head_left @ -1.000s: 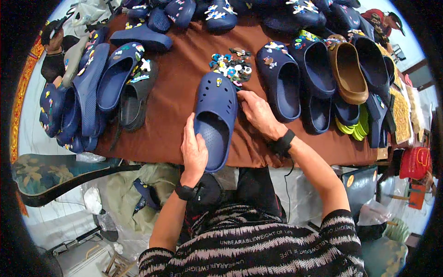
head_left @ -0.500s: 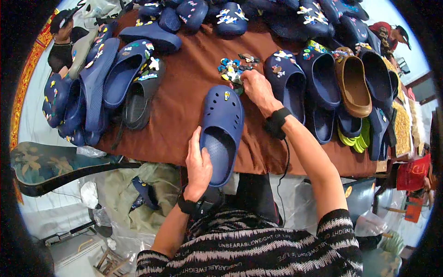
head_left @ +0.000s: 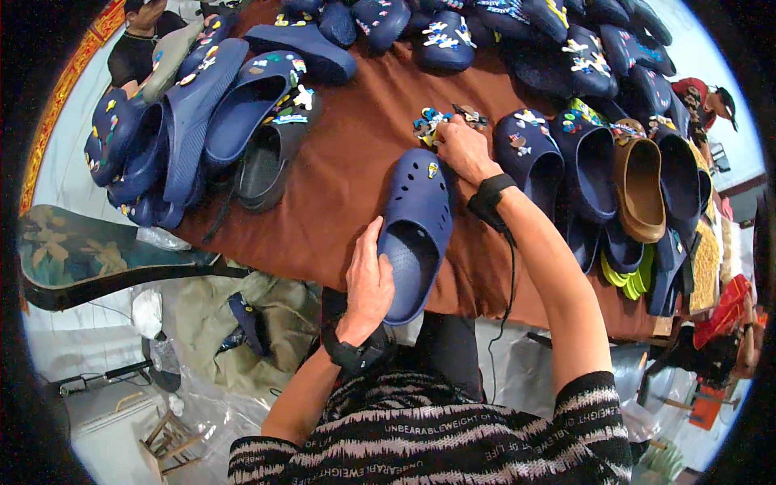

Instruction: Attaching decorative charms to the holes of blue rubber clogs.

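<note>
Navy clog (head_left: 416, 230), perforated toe, one charm (head_left: 432, 170)

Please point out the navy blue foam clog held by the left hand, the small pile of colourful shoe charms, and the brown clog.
Navy blue foam clog (head_left: 420, 212): head view, perforated toe top.
Pile of colourful shoe charms (head_left: 426, 124): head view, middle of pile.
Brown clog (head_left: 638, 187): head view, inner footbed.

Counter (head_left: 356, 178) covered in brown cloth. On it: navy blue perforated foam clog (head_left: 416, 230) near the front edge, a small cluster of colourful shoe charms (head_left: 432, 123) beyond it, rows of dark blue clogs (head_left: 218, 121) at left, right and rear, one brown clog (head_left: 638, 190) at right.
</note>
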Demonstrator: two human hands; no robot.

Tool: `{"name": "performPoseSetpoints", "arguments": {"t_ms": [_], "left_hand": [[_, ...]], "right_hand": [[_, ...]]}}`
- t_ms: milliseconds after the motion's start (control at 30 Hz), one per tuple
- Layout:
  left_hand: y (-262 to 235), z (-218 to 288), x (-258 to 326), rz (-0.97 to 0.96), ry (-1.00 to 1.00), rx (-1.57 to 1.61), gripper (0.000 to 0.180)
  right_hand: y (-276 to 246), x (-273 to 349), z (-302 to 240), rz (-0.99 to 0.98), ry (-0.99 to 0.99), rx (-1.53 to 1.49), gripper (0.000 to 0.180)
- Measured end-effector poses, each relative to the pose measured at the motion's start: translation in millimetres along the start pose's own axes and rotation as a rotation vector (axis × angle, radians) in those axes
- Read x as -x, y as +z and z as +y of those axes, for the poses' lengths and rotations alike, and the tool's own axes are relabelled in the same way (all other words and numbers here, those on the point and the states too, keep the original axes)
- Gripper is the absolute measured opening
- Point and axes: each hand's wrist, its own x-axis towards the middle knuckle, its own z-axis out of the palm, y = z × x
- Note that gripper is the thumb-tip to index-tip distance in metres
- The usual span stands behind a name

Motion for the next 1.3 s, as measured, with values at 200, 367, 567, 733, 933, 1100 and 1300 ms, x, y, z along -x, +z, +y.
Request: {"name": "performPoseSetpoints", "arguments": {"t_ms": [200,367,567,733,933,1100,1300], "left_hand": [[-2,7,-1,-0.006,-0.025,0.024,0.057],[-2,4,-1,0.022,0.033,-0.012,0.055],[-2,0,0,0.045,0.055,-0.02,0.055],[1,-2,-1,0.055,0.068,0.002,0.055],[0,1,0,0.028,0.012,0.027,0.056],[0,-1,1,0.026,-0.014,0.036,0.056],[-1,-1,1,0.04,0.002,0.043,0.056]], "right_hand": [[-6,-14,29,0.198,0.174,-0.631,0.021],[-11,3,37,0.048,0.429,-1.247,0.019],[-26,31,-1,-0.084,0.444,-1.727,0.019],[-40,40,-15,-0.07,0.353,-1.607,0.014],[-44,35,-39,0.075,0.091,-1.325,0.015],[-33,53,-50,0.12,-0.08,-0.824,0.016],[-27,69,-44,0.183,-0.274,-0.528,0.021]]}}
